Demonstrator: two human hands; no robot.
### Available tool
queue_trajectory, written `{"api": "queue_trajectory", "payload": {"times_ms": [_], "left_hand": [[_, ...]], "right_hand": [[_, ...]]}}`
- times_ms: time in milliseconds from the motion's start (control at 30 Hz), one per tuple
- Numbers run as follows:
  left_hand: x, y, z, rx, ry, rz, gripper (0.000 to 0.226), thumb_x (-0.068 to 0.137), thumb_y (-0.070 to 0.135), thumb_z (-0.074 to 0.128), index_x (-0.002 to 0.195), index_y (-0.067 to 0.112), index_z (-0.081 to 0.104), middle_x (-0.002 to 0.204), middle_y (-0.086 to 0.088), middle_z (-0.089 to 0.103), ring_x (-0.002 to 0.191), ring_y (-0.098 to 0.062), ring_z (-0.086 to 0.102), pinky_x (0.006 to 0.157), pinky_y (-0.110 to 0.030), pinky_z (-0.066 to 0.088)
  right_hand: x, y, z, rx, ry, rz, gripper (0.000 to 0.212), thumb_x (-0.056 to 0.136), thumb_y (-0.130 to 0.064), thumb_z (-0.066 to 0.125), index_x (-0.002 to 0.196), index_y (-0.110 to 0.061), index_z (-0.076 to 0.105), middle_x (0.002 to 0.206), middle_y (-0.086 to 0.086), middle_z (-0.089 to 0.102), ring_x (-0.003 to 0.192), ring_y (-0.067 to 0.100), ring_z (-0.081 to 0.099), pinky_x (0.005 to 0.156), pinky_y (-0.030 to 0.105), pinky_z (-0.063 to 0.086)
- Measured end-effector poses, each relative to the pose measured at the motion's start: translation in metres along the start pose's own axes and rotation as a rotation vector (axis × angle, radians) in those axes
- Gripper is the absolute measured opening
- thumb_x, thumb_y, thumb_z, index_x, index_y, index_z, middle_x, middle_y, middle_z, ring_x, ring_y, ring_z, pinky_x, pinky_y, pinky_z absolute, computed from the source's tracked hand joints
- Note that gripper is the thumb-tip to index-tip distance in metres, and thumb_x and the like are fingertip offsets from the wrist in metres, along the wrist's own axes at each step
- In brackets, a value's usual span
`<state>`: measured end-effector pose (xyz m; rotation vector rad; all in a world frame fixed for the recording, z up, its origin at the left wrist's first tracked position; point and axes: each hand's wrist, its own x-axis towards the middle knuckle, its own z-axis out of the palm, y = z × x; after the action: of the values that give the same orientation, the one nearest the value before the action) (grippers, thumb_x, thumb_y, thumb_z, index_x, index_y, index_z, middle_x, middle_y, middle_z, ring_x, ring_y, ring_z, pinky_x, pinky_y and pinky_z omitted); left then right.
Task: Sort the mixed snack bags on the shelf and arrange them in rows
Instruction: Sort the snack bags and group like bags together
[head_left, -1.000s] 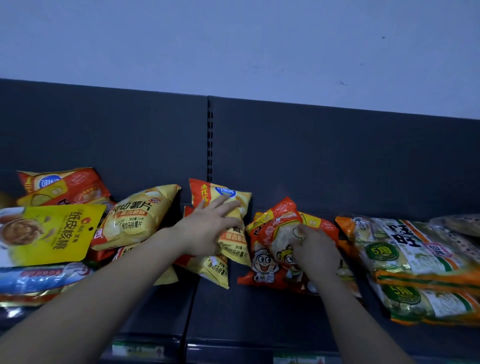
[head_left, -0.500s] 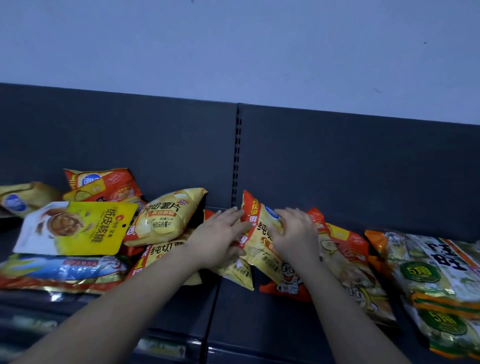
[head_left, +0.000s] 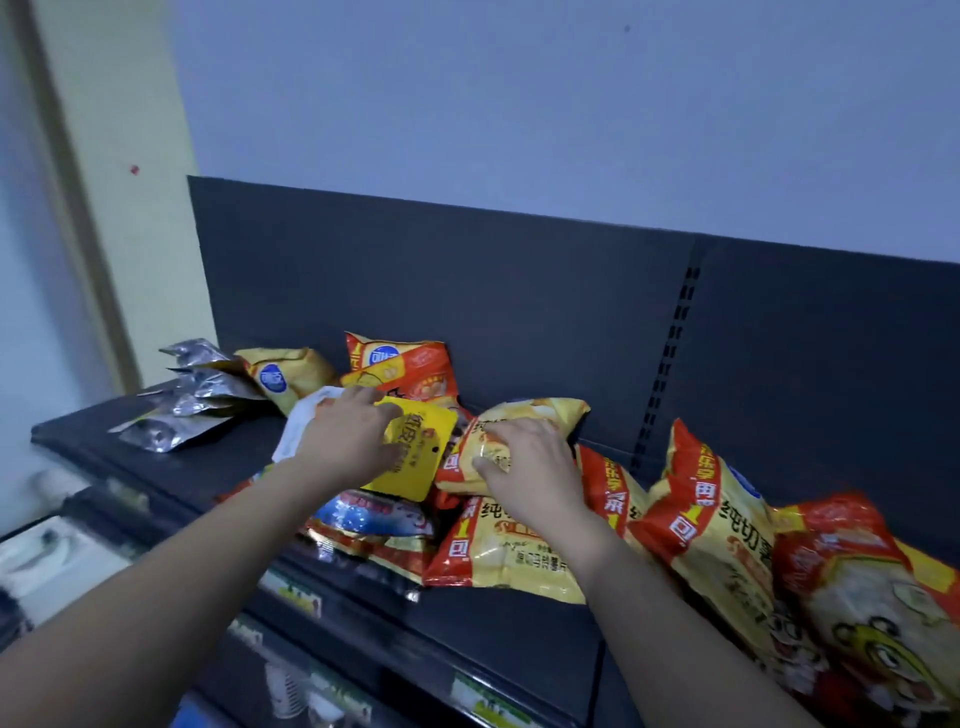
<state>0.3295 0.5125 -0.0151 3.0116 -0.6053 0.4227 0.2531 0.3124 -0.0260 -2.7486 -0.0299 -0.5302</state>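
Two hands: my left hand (head_left: 347, 441) grips the flat yellow pouch (head_left: 418, 452), fingers curled over its top edge; my right hand (head_left: 527, 462) clasps the puffy yellow chip bag (head_left: 545, 410) just beside it.
Where the bags lie: both sit on top of the mixed heap at mid shelf (head_left: 519, 629), touching each other.
Doing it well: I judge each should be lifted clear, not dragged, so the bags beneath don't slide.
Edges: the heap's lowest bags reach the shelf's front lip; a forward push could tip them off.
Open room: bare shelf between the silver packets (head_left: 192, 400) and the heap, and in front, right of centre.
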Motion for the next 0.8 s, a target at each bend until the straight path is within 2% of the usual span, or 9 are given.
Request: {"api": "queue_trajectory", "payload": {"times_ms": [133,267,400,500,567,633,700,800], "left_hand": [[0.004,-0.051,0.014,0.035,-0.077,-0.062,0.053,0.088,0.044,0.057,0.137,0.026,0.045,0.14,-0.005,0.042,0.133,-0.025,0.035,0.097,-0.037,0.041],[0.016,-0.089,0.026,0.062,-0.146,-0.065,0.065,0.089,0.048,0.056,0.145,0.024,0.031,0.143,-0.007,0.038,0.133,-0.027,0.033,0.102,-0.041,0.039],[0.031,-0.118,0.036,-0.026,-0.242,-0.066,0.075,0.086,0.053,0.059,0.147,0.024,0.027,0.143,-0.009,0.034,0.132,-0.032,0.036,0.103,-0.043,0.039],[0.04,-0.13,0.043,-0.177,-0.296,-0.04,0.078,0.082,0.045,0.066,0.146,0.021,0.027,0.136,-0.011,0.038,0.12,-0.033,0.048,0.095,-0.041,0.045],[0.046,-0.135,0.048,-0.287,-0.291,-0.022,0.078,0.079,0.039,0.071,0.142,0.018,0.031,0.128,-0.011,0.045,0.111,-0.031,0.053,0.089,-0.039,0.047],[0.05,-0.14,0.051,-0.405,-0.263,-0.021,0.081,0.077,0.038,0.075,0.142,0.017,0.031,0.13,-0.011,0.051,0.11,-0.028,0.055,0.086,-0.038,0.048],[0.054,-0.147,0.052,-0.566,-0.242,-0.069,0.085,0.079,0.039,0.075,0.146,0.017,0.028,0.134,-0.009,0.053,0.112,-0.025,0.056,0.082,-0.034,0.048],[0.06,-0.158,0.053,-0.785,-0.25,-0.172,0.088,0.078,0.041,0.076,0.147,0.016,0.027,0.138,-0.008,0.051,0.118,-0.024,0.054,0.09,-0.034,0.047]], "right_hand": [[0.027,-0.028,0.028,-0.059,-0.058,-0.033,0.048,0.091,-0.046,0.058,0.134,-0.025,0.055,0.135,0.0,0.055,0.13,0.022,0.041,0.108,0.036,0.035],[0.052,-0.046,0.058,-0.129,-0.187,-0.013,0.057,0.089,-0.052,0.058,0.139,-0.024,0.049,0.138,0.004,0.051,0.133,0.026,0.038,0.11,0.038,0.034],[0.073,-0.056,0.082,-0.181,-0.305,0.08,0.07,0.089,-0.054,0.057,0.147,-0.021,0.036,0.149,0.012,0.038,0.14,0.032,0.03,0.114,0.041,0.029],[0.085,-0.064,0.093,-0.195,-0.343,0.192,0.078,0.087,-0.056,0.059,0.148,-0.019,0.029,0.155,0.018,0.024,0.141,0.037,0.027,0.111,0.044,0.031],[0.094,-0.071,0.099,-0.069,-0.31,0.315,0.084,0.084,-0.055,0.063,0.149,-0.018,0.025,0.156,0.019,0.017,0.141,0.038,0.026,0.11,0.043,0.033],[0.101,-0.076,0.102,0.125,-0.183,0.451,0.082,0.08,-0.051,0.07,0.145,-0.017,0.032,0.148,0.017,0.034,0.136,0.035,0.036,0.107,0.04,0.038],[0.106,-0.078,0.098,0.365,-0.028,0.604,0.071,0.078,-0.035,0.078,0.135,-0.015,0.042,0.131,0.011,0.053,0.121,0.032,0.051,0.099,0.042,0.045],[0.113,-0.086,0.09,0.824,0.03,0.765,0.07,0.08,-0.005,0.075,0.139,-0.012,0.037,0.114,0.007,0.055,0.101,0.031,0.059,0.086,0.045,0.052]]}}
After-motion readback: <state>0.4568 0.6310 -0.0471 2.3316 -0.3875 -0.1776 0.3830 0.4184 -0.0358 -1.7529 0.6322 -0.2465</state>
